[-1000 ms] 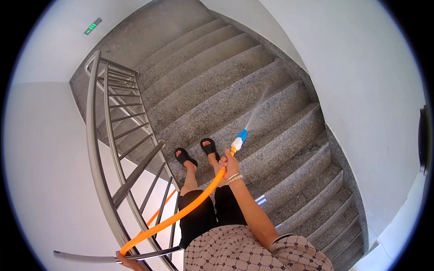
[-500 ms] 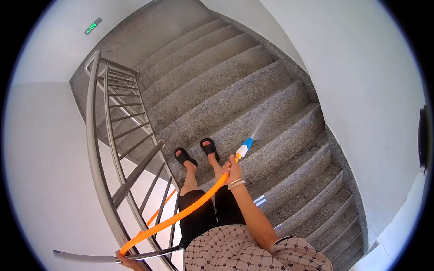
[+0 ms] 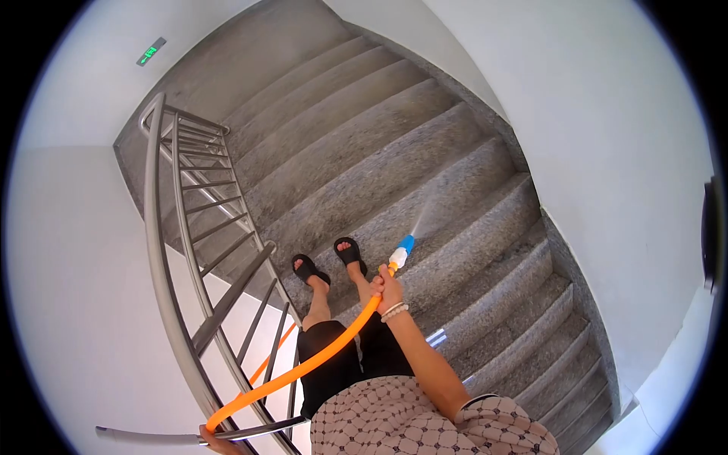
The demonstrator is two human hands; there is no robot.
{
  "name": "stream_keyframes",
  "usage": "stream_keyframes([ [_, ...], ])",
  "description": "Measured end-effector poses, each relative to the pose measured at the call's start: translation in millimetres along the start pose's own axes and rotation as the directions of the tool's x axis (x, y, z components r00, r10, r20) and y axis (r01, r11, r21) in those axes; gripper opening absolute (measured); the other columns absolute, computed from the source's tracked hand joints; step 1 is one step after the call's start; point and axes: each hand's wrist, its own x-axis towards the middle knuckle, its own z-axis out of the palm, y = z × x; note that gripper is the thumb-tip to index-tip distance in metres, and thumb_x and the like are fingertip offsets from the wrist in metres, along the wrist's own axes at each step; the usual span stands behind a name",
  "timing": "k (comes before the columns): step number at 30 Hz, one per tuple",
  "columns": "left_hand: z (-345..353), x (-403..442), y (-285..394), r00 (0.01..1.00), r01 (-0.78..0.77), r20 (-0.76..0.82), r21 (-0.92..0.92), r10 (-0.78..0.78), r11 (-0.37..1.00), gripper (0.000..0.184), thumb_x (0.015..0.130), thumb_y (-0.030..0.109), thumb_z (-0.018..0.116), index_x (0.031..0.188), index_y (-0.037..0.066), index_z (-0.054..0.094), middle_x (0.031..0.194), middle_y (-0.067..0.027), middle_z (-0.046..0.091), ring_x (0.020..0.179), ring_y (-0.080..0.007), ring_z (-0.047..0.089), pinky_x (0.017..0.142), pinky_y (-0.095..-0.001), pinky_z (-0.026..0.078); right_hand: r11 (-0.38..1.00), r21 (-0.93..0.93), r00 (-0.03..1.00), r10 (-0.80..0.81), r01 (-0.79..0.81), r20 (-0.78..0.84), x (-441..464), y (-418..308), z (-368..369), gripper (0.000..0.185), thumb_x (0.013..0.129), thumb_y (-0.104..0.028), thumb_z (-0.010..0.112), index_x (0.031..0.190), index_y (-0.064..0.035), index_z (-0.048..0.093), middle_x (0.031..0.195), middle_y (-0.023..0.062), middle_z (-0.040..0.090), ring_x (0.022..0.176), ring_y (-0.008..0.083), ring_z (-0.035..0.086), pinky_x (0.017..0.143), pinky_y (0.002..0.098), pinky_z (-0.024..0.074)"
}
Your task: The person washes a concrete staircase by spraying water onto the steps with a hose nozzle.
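Observation:
My right hand [image 3: 387,289], with a beaded bracelet [image 3: 394,311] at the wrist, is closed around an orange hose [image 3: 334,347] just behind its blue and white spray nozzle [image 3: 403,249]. A thin fan of water [image 3: 425,211] leaves the nozzle and lands on the grey stone steps [image 3: 447,178]. The hose curves down to the left, over the metal handrail [image 3: 171,303]. There my left hand [image 3: 220,442] is closed on the hose beside the rail, partly hidden by both.
My feet in black slippers [image 3: 309,269] stand on a step near the railing's posts. White walls [image 3: 607,136] bound the stairs, and a landing [image 3: 250,45] lies at the far end. A green exit sign [image 3: 152,51] hangs on the left wall.
The nozzle and my right hand have shifted slightly left, and the spray has moved left with them and points more straight ahead. Both hands keep hold of the hose.

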Motion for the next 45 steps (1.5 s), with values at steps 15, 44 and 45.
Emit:
stream_keyframes([
  [15,38,101,-24,0.991,0.06,0.128,-0.178,-0.037,0.982,0.024,0.078,0.024,0.05,0.075,0.002,0.042,0.068,-0.0022,0.038,0.06,-0.0097,0.039,0.052,-0.0224,0.035,0.974,0.175,0.989,-0.136,0.143,-0.054,-19,5,8,0.022,0.08,-0.024,0.054,0.068,-0.0113,0.04,0.053,-0.0031,0.034,0.04,0.0051,0.031,0.034,0.0163,0.0282],
  [44,56,87,-18,0.991,-0.112,-0.093,-0.154,0.098,0.982,0.025,0.077,0.024,0.049,0.065,0.009,0.032,0.059,0.0023,0.028,0.049,-0.0062,0.028,0.042,-0.0219,0.022,0.878,-0.001,0.875,0.476,-0.478,0.093,120,36,115,0.028,0.082,-0.03,0.051,0.068,-0.0088,0.039,0.053,-0.002,0.037,0.039,0.0054,0.036,0.035,0.0176,0.0321],
  [45,54,93,-26,0.984,-0.147,-0.122,-0.139,0.131,0.979,0.026,0.077,0.023,0.048,0.063,0.01,0.031,0.059,0.0031,0.026,0.049,-0.006,0.027,0.042,-0.0221,0.02,0.836,-0.022,0.827,0.546,-0.548,0.134,133,52,123,0.029,0.081,-0.03,0.051,0.066,-0.0079,0.04,0.053,-0.0018,0.038,0.039,0.0057,0.037,0.036,0.0176,0.0341],
])
